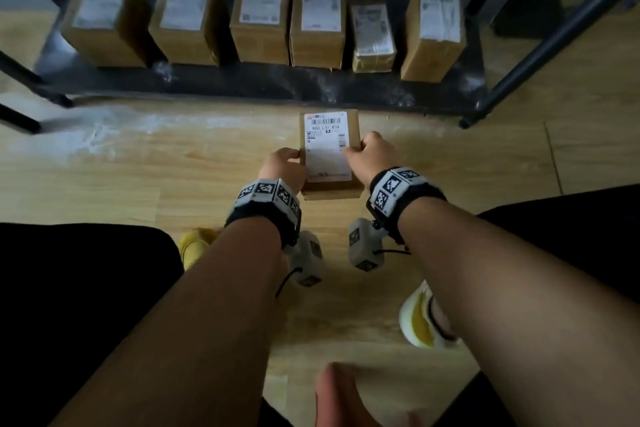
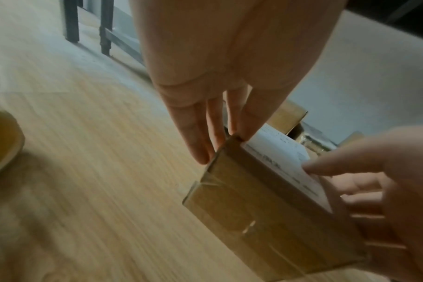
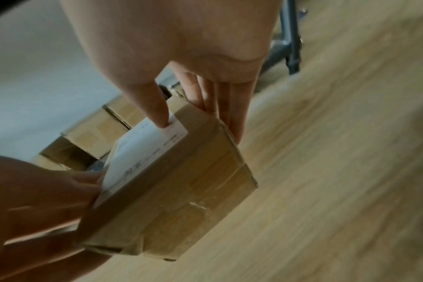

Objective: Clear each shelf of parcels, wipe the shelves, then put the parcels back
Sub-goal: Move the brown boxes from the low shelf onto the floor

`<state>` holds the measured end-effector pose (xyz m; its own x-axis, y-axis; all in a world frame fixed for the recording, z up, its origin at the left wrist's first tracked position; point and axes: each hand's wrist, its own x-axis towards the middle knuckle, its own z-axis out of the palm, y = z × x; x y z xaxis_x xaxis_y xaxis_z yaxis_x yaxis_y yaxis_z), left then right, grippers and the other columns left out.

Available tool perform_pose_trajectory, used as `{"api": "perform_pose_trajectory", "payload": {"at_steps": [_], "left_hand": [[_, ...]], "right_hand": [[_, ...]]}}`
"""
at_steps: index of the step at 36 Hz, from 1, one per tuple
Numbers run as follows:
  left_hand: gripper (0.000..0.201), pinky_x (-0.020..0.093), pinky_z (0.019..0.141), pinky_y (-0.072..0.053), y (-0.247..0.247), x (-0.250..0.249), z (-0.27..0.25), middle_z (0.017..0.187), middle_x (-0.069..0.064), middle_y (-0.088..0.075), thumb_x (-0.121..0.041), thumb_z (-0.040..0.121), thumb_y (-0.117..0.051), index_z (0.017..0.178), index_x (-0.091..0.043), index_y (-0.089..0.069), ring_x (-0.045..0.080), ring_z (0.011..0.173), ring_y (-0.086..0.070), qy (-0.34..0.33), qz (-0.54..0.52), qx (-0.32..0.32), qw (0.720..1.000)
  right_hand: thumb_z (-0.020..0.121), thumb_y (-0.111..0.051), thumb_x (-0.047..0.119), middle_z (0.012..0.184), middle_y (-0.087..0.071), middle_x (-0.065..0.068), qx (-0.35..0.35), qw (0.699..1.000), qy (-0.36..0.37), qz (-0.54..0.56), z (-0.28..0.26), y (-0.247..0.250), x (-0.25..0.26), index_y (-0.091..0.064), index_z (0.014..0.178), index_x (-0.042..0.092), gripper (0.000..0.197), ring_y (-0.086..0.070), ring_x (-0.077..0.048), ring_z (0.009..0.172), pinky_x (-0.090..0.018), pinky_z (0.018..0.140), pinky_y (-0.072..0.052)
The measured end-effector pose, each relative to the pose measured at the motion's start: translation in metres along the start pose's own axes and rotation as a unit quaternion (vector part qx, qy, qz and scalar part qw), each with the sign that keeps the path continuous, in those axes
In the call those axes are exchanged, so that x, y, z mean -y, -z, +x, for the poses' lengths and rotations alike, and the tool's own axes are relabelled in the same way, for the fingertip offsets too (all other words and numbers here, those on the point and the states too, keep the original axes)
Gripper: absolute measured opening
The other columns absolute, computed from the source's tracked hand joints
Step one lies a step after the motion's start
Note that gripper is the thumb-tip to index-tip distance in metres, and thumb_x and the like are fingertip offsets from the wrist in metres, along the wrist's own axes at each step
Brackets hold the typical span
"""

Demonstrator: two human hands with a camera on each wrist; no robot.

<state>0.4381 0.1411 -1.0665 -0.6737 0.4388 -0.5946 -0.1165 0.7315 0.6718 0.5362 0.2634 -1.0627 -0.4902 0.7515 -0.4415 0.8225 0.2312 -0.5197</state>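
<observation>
While both forearms reach forward, left hand (image 1: pixel 282 165) and right hand (image 1: pixel 374 152) fingers clasp the parcel (image 1: pixel 330 149).

The box (image 1: pixel 330 152) is plain brown cardboard, matt, with a white paper label (image 1: pixel 327 146) on top and glossy clear tape (image 2: pixel 248 227) along its seams. The floor (image 1: pixel 138 177) is pale wood-grain board, smooth, smeared with whitish dust. The shelf (image 1: pixel 242 83) is dark matt board on black metal legs (image 1: pixel 554 38).
</observation>
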Motion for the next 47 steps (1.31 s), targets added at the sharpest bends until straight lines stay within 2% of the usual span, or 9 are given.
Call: {"api": "perform_pose_trajectory", "payload": {"at_steps": [7,17,20,24,30,32,36,39,47], "left_hand": [[0.049,0.014,0.043,-0.035,-0.012,0.02,0.02,0.089,-0.003,-0.065,-0.004,0.089,-0.046,0.131,-0.027,-0.056,0.005,0.06,-0.053,-0.024,0.118,0.023,0.992],[0.052,0.025,0.062,-0.051,-0.02,0.028,0.028,0.117,0.004,-0.062,0.002,0.092,-0.038,0.138,-0.02,-0.042,0.02,0.086,-0.059,-0.012,0.145,0.077,0.986],[0.055,0.015,0.061,-0.044,-0.017,0.024,0.025,0.13,0.007,-0.054,-0.002,0.096,-0.043,0.146,-0.017,-0.031,0.011,0.093,-0.05,-0.013,0.194,0.066,0.979],[0.061,0.024,0.092,-0.046,-0.009,0.008,0.014,0.152,0.012,-0.03,0.0,0.096,-0.041,0.151,-0.012,-0.018,0.013,0.111,-0.053,0.003,0.15,0.026,0.988],[0.064,0.025,0.083,-0.041,0.022,-0.043,-0.011,0.143,0.01,-0.043,0.0,0.095,-0.038,0.152,-0.017,-0.015,0.018,0.106,-0.053,-0.045,0.138,-0.022,0.989],[0.06,0.027,0.086,-0.041,0.033,-0.061,-0.022,0.126,0.006,-0.055,-0.004,0.096,-0.04,0.151,-0.017,-0.019,0.018,0.105,-0.056,-0.073,0.148,-0.033,0.986],[0.055,0.032,0.088,-0.044,0.062,-0.102,-0.046,0.138,0.013,-0.048,-0.008,0.094,-0.044,0.146,-0.014,-0.029,0.029,0.118,-0.052,-0.146,0.189,-0.081,0.968],[0.054,0.034,0.096,-0.044,0.085,-0.136,-0.066,0.139,0.014,-0.048,-0.008,0.094,-0.045,0.146,-0.012,-0.031,0.03,0.122,-0.051,-0.203,0.181,-0.117,0.955],[0.051,0.024,0.086,-0.036,0.138,-0.224,-0.104,0.141,0.007,-0.047,-0.019,0.096,-0.045,0.146,-0.018,-0.033,0.025,0.123,-0.049,-0.292,0.133,-0.184,0.929]], "right_hand": [[0.095,-0.055,0.034,0.086,-0.059,0.001,0.061,0.995,-0.062,0.054,0.015,-0.04,-0.022,-0.049,0.105,0.017,0.021,-0.06,-0.016,0.073,-0.029,0.058,-0.049],[0.091,-0.06,0.031,0.091,-0.059,0.001,0.085,0.992,-0.076,0.049,0.026,-0.049,-0.024,-0.041,0.102,0.02,0.024,-0.064,-0.023,0.082,-0.042,0.072,-0.058],[0.09,-0.061,0.027,0.098,-0.063,-0.001,0.069,0.995,-0.057,0.038,0.024,-0.046,-0.02,-0.046,0.104,0.018,0.022,-0.063,-0.021,0.083,-0.036,0.07,-0.056],[0.093,-0.057,0.021,0.118,-0.056,-0.006,0.042,0.999,-0.022,0.014,0.018,-0.031,-0.008,-0.048,0.125,0.012,0.034,-0.06,-0.021,0.093,-0.028,0.067,-0.051],[0.093,-0.052,0.018,0.137,-0.042,-0.011,-0.011,0.999,0.042,0.008,0.003,0.029,0.025,-0.046,0.136,0.012,0.043,-0.053,-0.029,0.116,-0.036,0.098,-0.046],[0.094,-0.053,0.023,0.14,-0.041,-0.01,-0.034,0.997,0.074,0.013,-0.004,0.052,0.038,-0.047,0.137,0.014,0.044,-0.056,-0.027,0.114,-0.033,0.095,-0.046],[0.095,-0.052,0.025,0.136,-0.046,-0.006,-0.085,0.986,0.142,0.004,-0.019,0.1,0.069,-0.048,0.136,0.016,0.041,-0.056,-0.021,0.106,-0.024,0.077,-0.039],[0.094,-0.054,0.024,0.135,-0.048,-0.006,-0.126,0.976,0.178,0.004,-0.032,0.134,0.095,-0.049,0.133,0.017,0.04,-0.056,-0.024,0.112,-0.026,0.083,-0.042],[0.093,-0.055,0.028,0.133,-0.049,-0.003,-0.205,0.944,0.255,0.044,-0.054,0.217,0.166,-0.052,0.129,0.02,0.037,-0.054,-0.019,0.117,-0.027,0.093,-0.042]]}}
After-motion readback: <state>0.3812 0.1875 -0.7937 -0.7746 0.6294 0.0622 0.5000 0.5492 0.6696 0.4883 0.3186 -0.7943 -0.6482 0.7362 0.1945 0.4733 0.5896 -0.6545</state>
